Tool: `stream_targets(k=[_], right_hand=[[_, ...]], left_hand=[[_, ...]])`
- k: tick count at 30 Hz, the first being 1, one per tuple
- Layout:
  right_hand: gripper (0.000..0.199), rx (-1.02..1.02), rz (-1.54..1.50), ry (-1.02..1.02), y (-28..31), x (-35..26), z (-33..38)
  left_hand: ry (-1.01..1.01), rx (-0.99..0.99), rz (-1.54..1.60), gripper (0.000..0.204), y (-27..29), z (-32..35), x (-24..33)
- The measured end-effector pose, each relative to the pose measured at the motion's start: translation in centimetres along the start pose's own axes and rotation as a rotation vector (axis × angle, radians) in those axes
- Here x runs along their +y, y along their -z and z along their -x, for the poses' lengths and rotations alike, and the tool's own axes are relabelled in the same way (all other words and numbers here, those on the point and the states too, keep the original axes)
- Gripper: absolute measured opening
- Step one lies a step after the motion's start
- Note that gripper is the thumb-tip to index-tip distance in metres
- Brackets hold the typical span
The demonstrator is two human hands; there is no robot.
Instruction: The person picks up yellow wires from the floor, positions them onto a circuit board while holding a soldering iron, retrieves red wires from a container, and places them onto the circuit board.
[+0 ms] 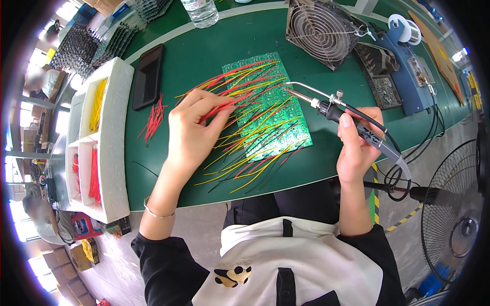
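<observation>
A green circuit board panel [301,130] lies on the green bench mat, with rows of red, yellow and black wires [250,171] fanning out from it to the left. My left hand [196,127] pinches red wires [224,103] over the board's left side. In my right hand [357,145] is a soldering iron [334,113] with a thin curved metal feed tube [311,90] alongside. Iron tip and tube end come close together above the board's middle; whether they touch it, I cannot tell. Short red wires [154,120] lie loose left of my left hand.
A white foam tray [115,153] with red and yellow wires stands at left, beside a black tray [148,76]. Behind the board are a fume fan [322,33] and a bottle [201,13]. A blue solder feeder [408,76] with spool sits at right; its cables hang beyond the bench edge.
</observation>
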State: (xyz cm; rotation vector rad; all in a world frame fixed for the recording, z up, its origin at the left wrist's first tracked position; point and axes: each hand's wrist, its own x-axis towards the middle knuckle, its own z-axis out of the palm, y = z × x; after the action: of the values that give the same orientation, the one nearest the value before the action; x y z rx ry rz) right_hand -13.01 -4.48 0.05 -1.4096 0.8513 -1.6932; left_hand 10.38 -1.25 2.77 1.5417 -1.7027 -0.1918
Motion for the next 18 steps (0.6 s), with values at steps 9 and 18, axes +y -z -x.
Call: stream_targets(k=[9, 18], right_hand=[[0.012, 0.017, -0.036, -0.038, 0.8, 0.1, 0.1], [0.012, 0.043, -0.126, -0.097, 0.7, -0.5, 0.1]], left_hand=[[0.161, 0.222, 0.176, 0.014, 4.0, -0.2, -1.2], [0.115, -0.086, 0.133, 0.008, -1.7, -1.4, 1.1]])
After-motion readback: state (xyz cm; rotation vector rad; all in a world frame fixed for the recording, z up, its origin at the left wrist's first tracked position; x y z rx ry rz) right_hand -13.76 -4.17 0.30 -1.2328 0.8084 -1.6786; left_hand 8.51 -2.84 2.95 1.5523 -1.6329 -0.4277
